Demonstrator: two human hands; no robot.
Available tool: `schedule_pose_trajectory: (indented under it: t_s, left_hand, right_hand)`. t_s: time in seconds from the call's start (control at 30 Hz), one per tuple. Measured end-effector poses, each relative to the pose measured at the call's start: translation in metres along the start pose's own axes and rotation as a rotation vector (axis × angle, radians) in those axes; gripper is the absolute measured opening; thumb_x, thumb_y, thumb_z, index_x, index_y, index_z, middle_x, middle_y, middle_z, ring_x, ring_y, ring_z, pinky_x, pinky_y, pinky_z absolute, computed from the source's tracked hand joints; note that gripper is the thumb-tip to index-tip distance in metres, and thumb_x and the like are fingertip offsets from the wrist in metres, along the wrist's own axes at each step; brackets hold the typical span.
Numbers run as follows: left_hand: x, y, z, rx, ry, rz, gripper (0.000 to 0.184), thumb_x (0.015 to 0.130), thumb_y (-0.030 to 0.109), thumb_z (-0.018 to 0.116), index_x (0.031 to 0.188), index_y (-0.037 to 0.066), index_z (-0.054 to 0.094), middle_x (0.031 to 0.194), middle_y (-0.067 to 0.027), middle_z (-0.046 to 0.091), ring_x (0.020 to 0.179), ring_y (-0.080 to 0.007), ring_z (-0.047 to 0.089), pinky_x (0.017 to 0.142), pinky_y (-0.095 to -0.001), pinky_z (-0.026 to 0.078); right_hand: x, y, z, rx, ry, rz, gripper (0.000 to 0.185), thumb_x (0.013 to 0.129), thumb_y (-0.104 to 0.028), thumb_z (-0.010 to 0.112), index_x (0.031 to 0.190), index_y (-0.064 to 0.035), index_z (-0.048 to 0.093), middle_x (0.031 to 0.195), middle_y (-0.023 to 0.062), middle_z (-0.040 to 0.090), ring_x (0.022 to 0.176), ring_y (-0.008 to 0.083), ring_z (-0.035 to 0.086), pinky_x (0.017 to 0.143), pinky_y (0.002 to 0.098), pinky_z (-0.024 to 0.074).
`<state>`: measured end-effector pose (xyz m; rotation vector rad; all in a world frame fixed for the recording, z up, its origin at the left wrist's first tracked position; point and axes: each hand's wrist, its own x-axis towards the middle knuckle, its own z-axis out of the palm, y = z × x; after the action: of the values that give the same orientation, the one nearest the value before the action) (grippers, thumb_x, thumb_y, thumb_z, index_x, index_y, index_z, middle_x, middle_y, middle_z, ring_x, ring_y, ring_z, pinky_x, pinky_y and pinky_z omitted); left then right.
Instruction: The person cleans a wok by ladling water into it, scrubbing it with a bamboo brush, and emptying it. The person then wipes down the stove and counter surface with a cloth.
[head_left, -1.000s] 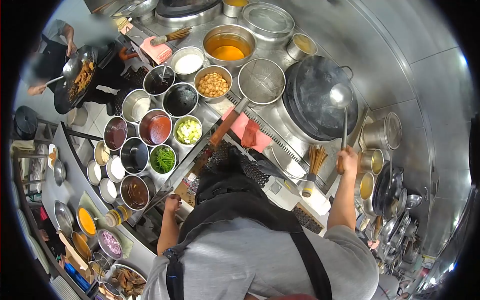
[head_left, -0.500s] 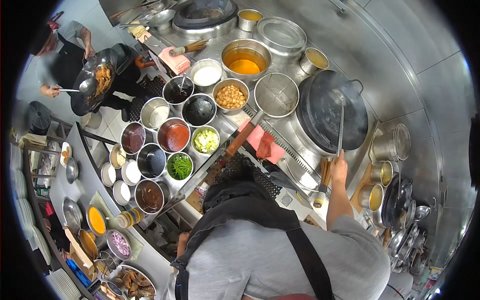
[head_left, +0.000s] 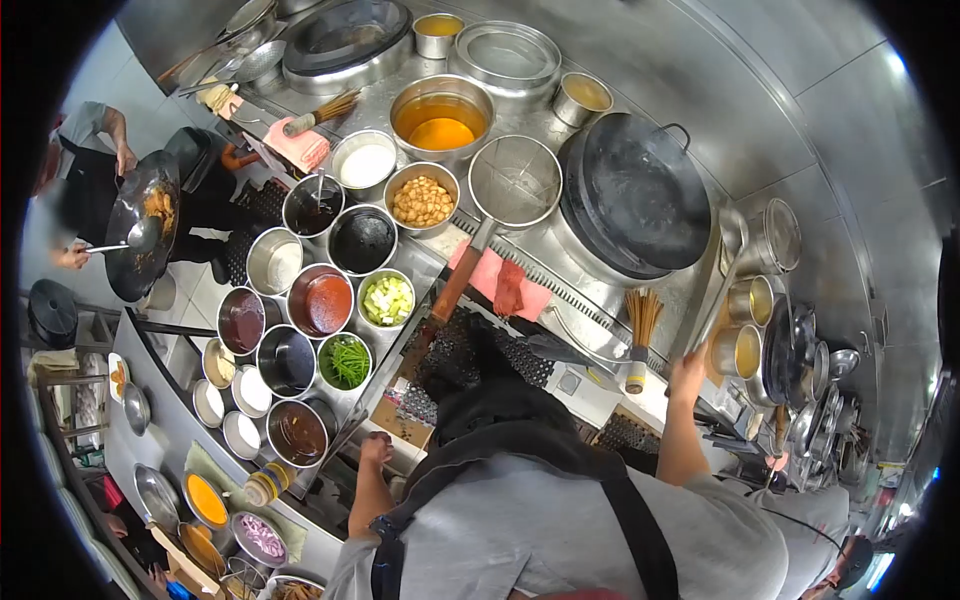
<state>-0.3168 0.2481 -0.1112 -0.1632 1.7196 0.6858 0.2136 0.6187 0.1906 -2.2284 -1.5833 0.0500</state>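
Note:
My right hand [head_left: 687, 375] is wrapped round the long handle of a metal ladle [head_left: 722, 285]. The ladle's bowl end lies to the right of the black wok [head_left: 645, 190], beside a lidded metal pot [head_left: 778, 235]. Inside the wok I see only its dark bare surface. Low at the counter's edge, my left hand [head_left: 375, 448] has its fingers curled in, and nothing shows in it. Left of it stands a metal pot of brown sauce [head_left: 298, 432]. A bamboo brush [head_left: 641, 335] rests between the wok and my right hand.
A round strainer [head_left: 515, 180] lies by a pot of orange liquid [head_left: 440, 115]. Several pots hold sauces, diced cubes [head_left: 423, 202] and chopped greens [head_left: 345, 362]. At the far left another person holds a wok [head_left: 145, 225] with food. Someone in grey [head_left: 815, 515] is at lower right.
My right hand has carried the ladle out of the wok and to the right. The smoke over the wok has thinned. My left hand shows more fully, and the whole view has shifted.

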Motion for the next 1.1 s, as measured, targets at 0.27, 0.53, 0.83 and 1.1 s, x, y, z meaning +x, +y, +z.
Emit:
schedule_pose_trajectory:
  t_s: [0.27, 0.53, 0.83, 1.1]
  left_hand:
    - [-0.03, 0.042, 0.019, 0.353, 0.067, 0.015, 0.021, 0.08, 0.011, 0.045, 0.093, 0.01, 0.061, 0.074, -0.0025, 0.06, 0.062, -0.0157, 0.058, 0.05, -0.032, 0.047]
    - [-0.077, 0.043, 0.029, 0.589, -0.004, 0.45, 0.018, 0.079, 0.007, 0.05, 0.09, 0.006, 0.063, 0.07, -0.0056, 0.06, 0.052, -0.0163, 0.054, 0.038, -0.0308, 0.039]
    - [-0.059, 0.068, 0.019, 1.58, -0.297, 0.852, 0.019, 0.08, 0.014, 0.061, 0.099, 0.011, 0.063, 0.09, -0.0165, 0.063, 0.08, -0.029, 0.062, 0.058, -0.0391, 0.051]
    - [-0.023, 0.106, 0.012, 1.612, -0.485, 1.075, 0.022, 0.077, 0.012, 0.064, 0.1, 0.011, 0.063, 0.09, -0.0166, 0.063, 0.08, -0.0284, 0.062, 0.06, -0.038, 0.052]
  right_hand:
    - [-0.093, 0.109, 0.045, -0.157, -0.138, 0.088, 0.059, 0.077, -0.003, 0.051, 0.135, -0.0034, 0.039, 0.101, 0.0278, 0.058, 0.085, 0.0451, 0.059, 0.074, 0.0501, 0.0482]
    - [-0.123, 0.066, 0.048, 0.295, -0.387, -0.292, 0.031, 0.075, -0.003, 0.061, 0.106, -0.0008, 0.059, 0.105, 0.0182, 0.06, 0.094, 0.0366, 0.058, 0.082, 0.0441, 0.0461]
    - [-0.166, 0.081, 0.183, 0.247, -0.781, -0.091, 0.033, 0.079, -0.015, 0.06, 0.11, -0.0028, 0.057, 0.104, 0.0171, 0.06, 0.095, 0.0339, 0.06, 0.081, 0.041, 0.0498]
    - [-0.115, 0.131, 0.277, 0.182, -0.694, 1.029, 0.042, 0.082, -0.025, 0.058, 0.118, -0.0035, 0.053, 0.11, 0.0186, 0.059, 0.098, 0.0343, 0.06, 0.081, 0.0409, 0.0511]
